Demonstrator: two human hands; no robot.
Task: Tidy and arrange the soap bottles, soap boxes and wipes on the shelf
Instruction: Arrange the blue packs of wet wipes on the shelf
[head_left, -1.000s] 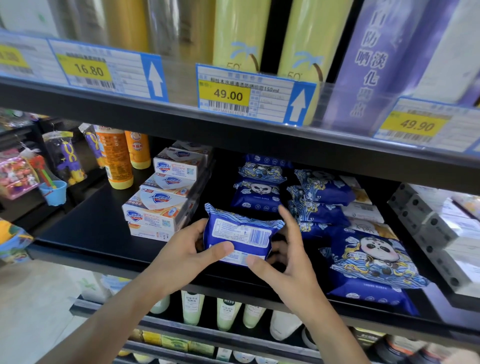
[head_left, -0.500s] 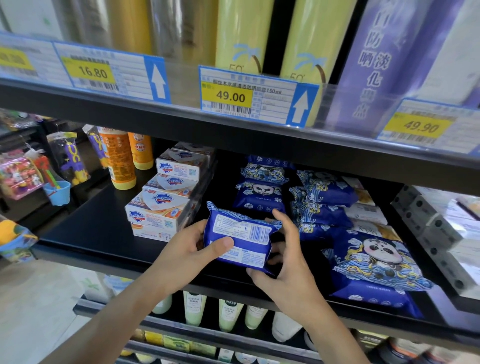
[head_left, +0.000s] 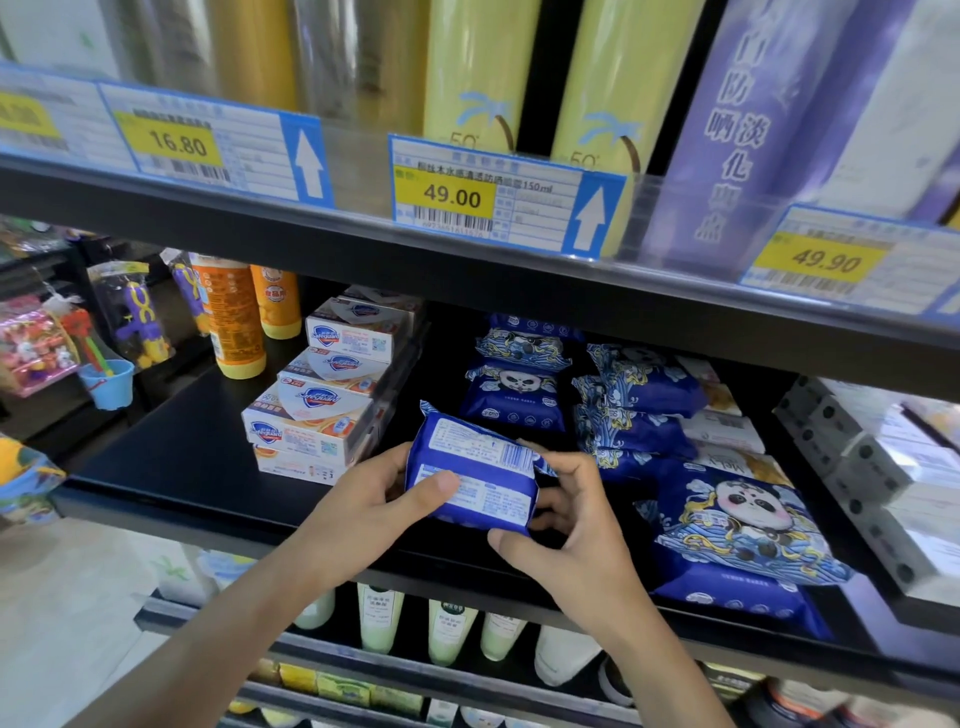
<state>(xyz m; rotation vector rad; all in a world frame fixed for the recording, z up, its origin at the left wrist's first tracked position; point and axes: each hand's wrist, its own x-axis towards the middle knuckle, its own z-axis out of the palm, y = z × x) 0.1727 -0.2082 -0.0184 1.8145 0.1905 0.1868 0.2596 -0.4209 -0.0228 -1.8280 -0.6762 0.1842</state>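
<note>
Black shelf (head_left: 171, 467) with stacked soap boxes (head_left: 311, 426), both hands (head_left: 363, 514) (head_left: 571, 540) gripping blue wipes pack (head_left: 472, 483)

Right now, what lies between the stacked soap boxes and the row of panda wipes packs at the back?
In the head view, a bare strip of black shelf separates the soap boxes from the panda wipes packs. At the front, both hands hold a blue wipes pack above that gap.

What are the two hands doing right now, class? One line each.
Left hand: holding the blue wipes pack, thumb across its label side.
Right hand: holding the same pack from its right end and underside.
</note>
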